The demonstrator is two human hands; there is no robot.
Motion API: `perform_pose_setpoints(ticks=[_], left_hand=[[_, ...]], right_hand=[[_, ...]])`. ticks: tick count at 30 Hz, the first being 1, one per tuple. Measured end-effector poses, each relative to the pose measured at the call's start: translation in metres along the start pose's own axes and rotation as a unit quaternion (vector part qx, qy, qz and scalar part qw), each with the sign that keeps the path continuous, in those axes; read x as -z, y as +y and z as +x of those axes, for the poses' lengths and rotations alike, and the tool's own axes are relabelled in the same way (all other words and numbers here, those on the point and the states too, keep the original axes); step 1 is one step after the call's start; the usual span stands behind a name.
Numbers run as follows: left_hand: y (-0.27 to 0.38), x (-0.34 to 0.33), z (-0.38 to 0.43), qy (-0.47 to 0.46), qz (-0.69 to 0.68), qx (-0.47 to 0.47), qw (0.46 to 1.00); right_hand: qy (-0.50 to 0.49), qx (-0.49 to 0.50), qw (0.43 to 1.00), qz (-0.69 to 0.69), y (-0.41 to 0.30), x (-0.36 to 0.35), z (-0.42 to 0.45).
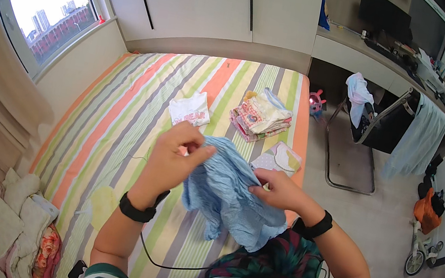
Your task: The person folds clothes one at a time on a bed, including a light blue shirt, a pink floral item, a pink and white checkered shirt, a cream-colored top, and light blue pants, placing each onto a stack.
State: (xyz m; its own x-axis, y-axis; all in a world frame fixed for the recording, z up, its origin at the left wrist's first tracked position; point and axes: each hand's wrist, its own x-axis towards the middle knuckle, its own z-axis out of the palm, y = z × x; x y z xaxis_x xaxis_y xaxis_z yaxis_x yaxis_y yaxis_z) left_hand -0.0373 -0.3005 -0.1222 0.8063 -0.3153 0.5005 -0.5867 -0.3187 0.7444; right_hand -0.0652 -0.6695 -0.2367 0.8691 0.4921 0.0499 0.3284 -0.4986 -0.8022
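Observation:
A light blue crinkled cloth garment (pixel 236 190) hangs bunched between my two hands above the striped bed. My left hand (pixel 180 154) pinches its upper left edge, while my right hand (pixel 280 188) grips its right edge. Just beyond my left hand lies a folded white shirt with pink lettering (pixel 190 109). Farther right is a stack of folded patterned clothes (pixel 262 114). A folded cloth with white dots and pale patches (pixel 276 159) lies behind my right hand, partly covered by it.
A striped bedsheet (pixel 121 113) covers the bed. Folded quilts (pixel 21 220) sit at the lower left near a pale yellow cloth (pixel 103 205). A black cable (pixel 170 267) crosses the near bed. At right stand a chair with draped cloths (pixel 388 122) and a scooter (pixel 417 255).

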Motion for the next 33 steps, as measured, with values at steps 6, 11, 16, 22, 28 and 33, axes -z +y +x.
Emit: perform_pose_setpoints(ticks=[6, 11, 16, 22, 28, 33], left_hand=[[-0.039, 0.022, -0.033, 0.073, -0.15, 0.229, 0.959], [-0.05, -0.012, -0.059, 0.018, -0.392, 0.303, 0.868], [-0.084, -0.044, -0.101, -0.065, -0.529, 0.431, 0.728], [-0.027, -0.009, -0.081, -0.084, -0.586, 0.374, 0.714], [-0.039, -0.008, -0.071, 0.018, -0.608, 0.273, 0.745], [-0.063, -0.048, -0.067, 0.12, -0.534, 0.301, 0.78]], right_hand=[[0.054, -0.032, 0.983, 0.175, -0.007, 0.031, -0.001], [0.064, 0.001, 0.983, 0.169, -0.039, 0.051, -0.001], [0.041, 0.01, 0.99, 0.137, -0.053, 0.039, 0.001], [0.128, 0.063, 0.99, 0.026, -0.053, 0.016, -0.014], [0.025, -0.07, 0.997, 0.034, 0.036, -0.017, -0.045], [0.125, -0.11, 0.937, 0.306, 0.017, -0.02, -0.04]])
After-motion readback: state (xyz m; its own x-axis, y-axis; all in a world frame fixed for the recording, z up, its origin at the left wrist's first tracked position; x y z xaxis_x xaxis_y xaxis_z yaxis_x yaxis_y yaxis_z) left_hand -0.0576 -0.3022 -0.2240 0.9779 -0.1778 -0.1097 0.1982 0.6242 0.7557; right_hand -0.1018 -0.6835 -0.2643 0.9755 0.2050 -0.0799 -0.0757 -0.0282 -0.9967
